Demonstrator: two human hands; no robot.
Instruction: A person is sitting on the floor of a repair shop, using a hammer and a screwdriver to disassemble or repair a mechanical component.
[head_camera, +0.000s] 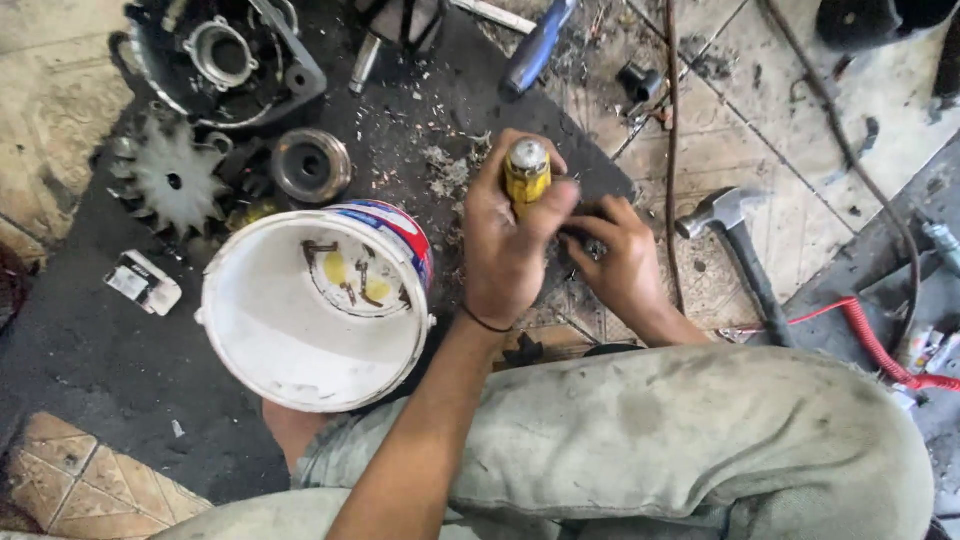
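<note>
In your left hand (505, 245) the screwdriver handle (526, 175) looks like glossy yellow plastic, capped by a dull, worn metal end. The small dark part under your right hand (618, 262) is too hidden to judge. Left of your grip, the bucket (300, 330) is smooth white plastic, scuffed and stained inside. Beyond it, the toothed fan disc (172, 178) and round pulley (310, 165) are bare grey metal, matt and grimy. Right of your grip, the hammer (735, 235) has a dull steel head and black handle. The floor mat (100, 350) is rough, dusty black, and your trousers (680, 440) are soiled cloth.
</note>
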